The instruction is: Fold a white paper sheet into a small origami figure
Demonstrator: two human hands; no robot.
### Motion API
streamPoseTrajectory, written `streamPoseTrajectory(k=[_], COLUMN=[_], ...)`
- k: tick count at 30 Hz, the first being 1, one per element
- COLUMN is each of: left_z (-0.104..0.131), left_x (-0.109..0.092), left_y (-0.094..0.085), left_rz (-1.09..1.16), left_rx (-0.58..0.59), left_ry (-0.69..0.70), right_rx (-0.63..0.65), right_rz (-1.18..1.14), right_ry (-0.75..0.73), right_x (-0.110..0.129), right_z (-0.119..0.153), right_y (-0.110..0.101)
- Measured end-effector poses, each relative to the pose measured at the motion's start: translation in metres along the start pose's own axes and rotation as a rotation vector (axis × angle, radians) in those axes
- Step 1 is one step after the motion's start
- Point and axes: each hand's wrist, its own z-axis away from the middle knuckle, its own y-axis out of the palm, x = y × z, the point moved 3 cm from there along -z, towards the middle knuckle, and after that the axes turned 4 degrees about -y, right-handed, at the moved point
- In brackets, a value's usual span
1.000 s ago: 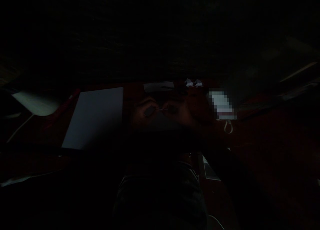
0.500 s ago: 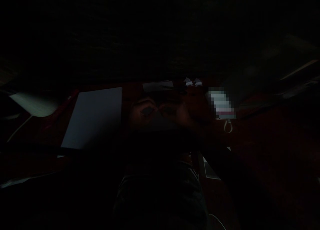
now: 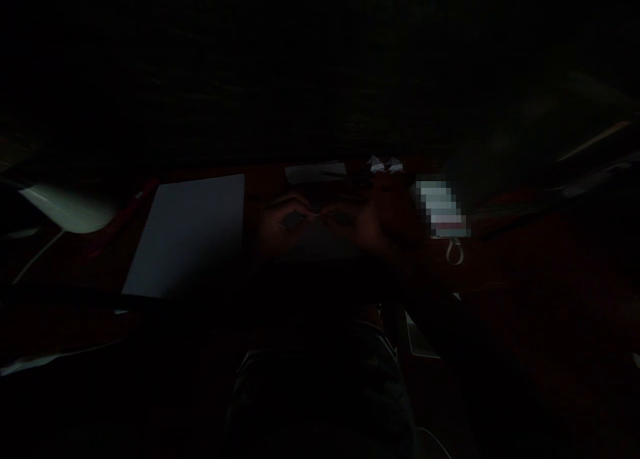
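Note:
The scene is very dark. My left hand (image 3: 273, 227) and my right hand (image 3: 369, 227) come together over the table, thumbs and fingers bent in a pinch, fingertips nearly meeting. Between them is a dim grey sheet of paper (image 3: 325, 242), whose lower part fades into shadow. A thin pale edge shows at the fingertips. Both hands appear closed on the paper, though the exact grip is hard to see. To the left of my left hand lies a large white sheet (image 3: 200, 226).
At the back lie a white strip of paper (image 3: 310, 172), dark scissors (image 3: 357, 177) and two small folded white papers (image 3: 376, 164). On the right is a blurred-out bright object (image 3: 440, 206) with a pale loop (image 3: 455, 252). A white lampshade-like shape (image 3: 75, 209) stands far left.
My right hand has shifted slightly, and its fingers now arch more openly around the grey paper. The fingertips of both hands remain close together. The surrounding things stay put.

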Motion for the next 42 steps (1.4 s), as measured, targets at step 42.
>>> streamPoseTrajectory(k=[42], left_z=[0.000], left_x=[0.009], left_y=[-0.003], left_rz=[0.161], left_rx=[-0.073], left_ry=[-0.135], right_rx=[-0.074], right_rz=[-0.111], right_ry=[-0.009], right_x=[-0.005], right_z=[-0.001], right_y=[-0.006])
